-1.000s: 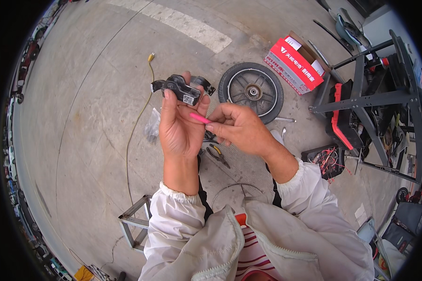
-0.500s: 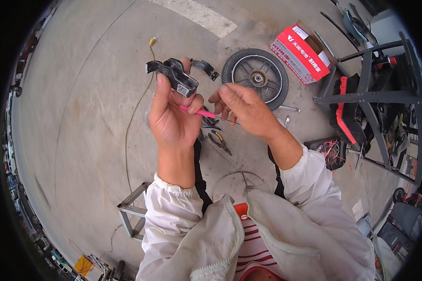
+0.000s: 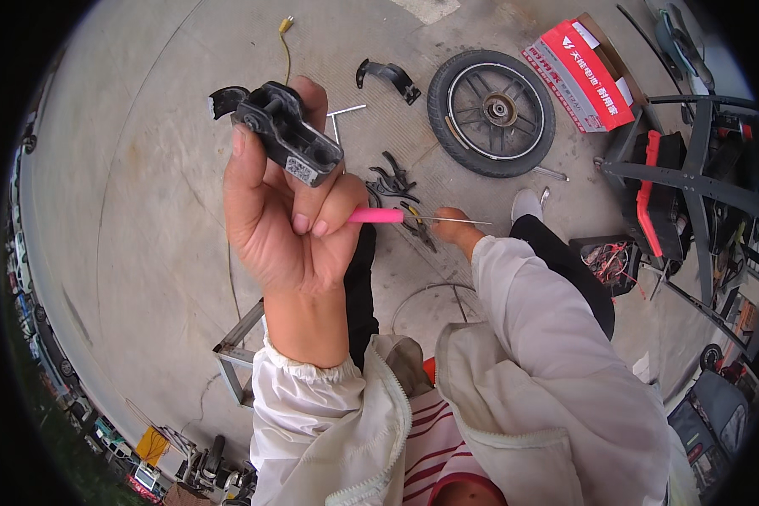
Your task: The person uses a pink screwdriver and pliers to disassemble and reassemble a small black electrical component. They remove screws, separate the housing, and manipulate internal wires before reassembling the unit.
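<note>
My left hand (image 3: 285, 211) is raised, gripping a black bracket-like part (image 3: 278, 126) with a curved arm and a small printed label, plus a pink-handled tool (image 3: 378, 216) whose thin metal shaft points right. My right hand (image 3: 453, 224) is lower, down by yellow-and-black pliers (image 3: 422, 236) on the concrete floor; its fingers are partly hidden behind the shaft, so whether it grips anything is unclear. Black lever-like parts (image 3: 392, 175) lie above the pliers, and a curved black bracket (image 3: 388, 78) lies farther up.
A spoked wheel with tyre (image 3: 464, 110) and a red-and-white box (image 3: 582, 72) lie at upper right. A grey metal rack (image 3: 696, 185) holds a black-and-red case. A square metal frame (image 3: 232, 354) sits lower left, a wire bin (image 3: 607, 266) right.
My left hand has come up and closer with the bracket and pink tool. My right hand has left the pink tool and dropped toward the pliers.
</note>
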Demonstrator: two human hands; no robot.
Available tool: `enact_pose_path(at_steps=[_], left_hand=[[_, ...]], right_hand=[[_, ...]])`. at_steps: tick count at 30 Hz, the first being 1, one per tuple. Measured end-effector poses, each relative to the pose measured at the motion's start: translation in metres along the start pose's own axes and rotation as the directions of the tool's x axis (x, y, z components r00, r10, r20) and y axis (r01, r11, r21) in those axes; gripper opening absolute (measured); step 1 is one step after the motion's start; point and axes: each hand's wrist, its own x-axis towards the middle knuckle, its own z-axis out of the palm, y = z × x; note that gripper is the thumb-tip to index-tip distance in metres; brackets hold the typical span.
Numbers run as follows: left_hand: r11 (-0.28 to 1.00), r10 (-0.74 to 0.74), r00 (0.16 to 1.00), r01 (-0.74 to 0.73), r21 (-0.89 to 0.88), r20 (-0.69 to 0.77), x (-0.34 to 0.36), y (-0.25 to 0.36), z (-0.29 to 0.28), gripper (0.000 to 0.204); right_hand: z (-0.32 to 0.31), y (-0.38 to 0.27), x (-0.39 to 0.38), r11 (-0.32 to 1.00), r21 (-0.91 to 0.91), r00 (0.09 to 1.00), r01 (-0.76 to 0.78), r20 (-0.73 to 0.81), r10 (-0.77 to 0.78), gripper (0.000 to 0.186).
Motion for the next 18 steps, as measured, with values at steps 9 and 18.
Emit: enact_pose_path(at_steps=[9, 18], left_hand=[[0.972, 0.040, 0.989, -0.006, 0.236, -0.139, -0.023, 0.019, -0.016, 0.038], [0.889, 0.119, 0.862, 0.128, 0.439, -0.492, -0.021, 0.010, -0.002, 0.044]], right_hand=[[0.061, -0.055, 0.013, 0.983, 0.027, 0.972, -0.184, -0.141, 0.186, 0.066], [0.050, -0.044, 0.031, 0.998, -0.027, 0.994, -0.051, -0.093, 0.048, 0.054]])
